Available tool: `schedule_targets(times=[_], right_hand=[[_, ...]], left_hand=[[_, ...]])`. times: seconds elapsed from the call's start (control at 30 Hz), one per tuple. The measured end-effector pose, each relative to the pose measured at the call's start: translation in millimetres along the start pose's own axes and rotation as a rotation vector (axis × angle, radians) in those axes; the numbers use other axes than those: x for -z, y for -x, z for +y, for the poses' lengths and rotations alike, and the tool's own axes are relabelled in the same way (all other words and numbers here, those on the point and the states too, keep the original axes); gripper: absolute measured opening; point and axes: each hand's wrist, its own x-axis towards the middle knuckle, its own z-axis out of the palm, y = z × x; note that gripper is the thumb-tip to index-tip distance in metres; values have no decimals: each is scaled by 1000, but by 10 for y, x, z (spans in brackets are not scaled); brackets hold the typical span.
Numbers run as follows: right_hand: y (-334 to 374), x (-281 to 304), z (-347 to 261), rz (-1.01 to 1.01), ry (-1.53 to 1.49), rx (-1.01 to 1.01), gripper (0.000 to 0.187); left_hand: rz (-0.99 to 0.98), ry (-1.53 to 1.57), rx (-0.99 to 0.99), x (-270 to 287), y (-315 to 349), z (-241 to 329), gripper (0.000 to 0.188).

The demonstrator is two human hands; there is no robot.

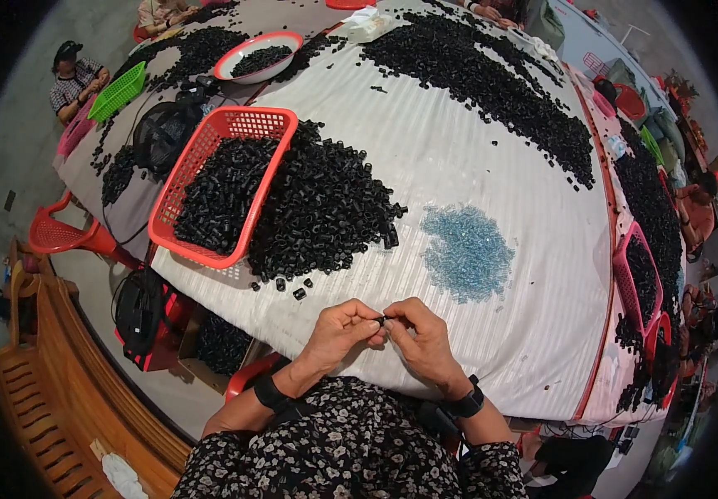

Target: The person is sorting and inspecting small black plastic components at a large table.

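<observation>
Small black piece [383, 319] is pinched by left hand [335, 337] and right hand [423, 339], fingertips closed, above the white surface's [533, 349] near edge.

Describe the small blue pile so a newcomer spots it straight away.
Start at the white cloth and find the right hand. Just beyond that hand, slightly to its right, lies the blue pile, loose little pieces spread on the cloth. Its pale colour sets it apart from the black pile on its left.

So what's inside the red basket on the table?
The red basket holds a heap of small black pieces. Only the top layer shows; it covers the basket's bottom, so anything underneath can't be seen.
</observation>
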Motion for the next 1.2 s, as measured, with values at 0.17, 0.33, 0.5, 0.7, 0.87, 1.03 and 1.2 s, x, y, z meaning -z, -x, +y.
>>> schedule_targets(times=[0.17,0.33,0.5,0.7,0.87,1.03,1.2], right_hand=[[48,20,-176,-46,73,84,17],[49,66,-125,-101,182,182,16],[48,81,-118,-138,183,156,15],[69,88,-80,-171,257,52,18],[73,85,-97,-99,170,80,15],[72,38,-101,-54,168,69,14],[73,5,-52,-101,148,29,17]], left_hand=[[9,-18,23,-14,17,10,11],[-27,-31,33,10,16,-41,11],[-43,-14,52,3,24,-44,11],[-27,-40,41,6,18,-35,11],[-39,-52,80,-24,28,0,11],[-26,-64,73,-50,20,9,10],[6,-87,56,-80,21,28,9]])
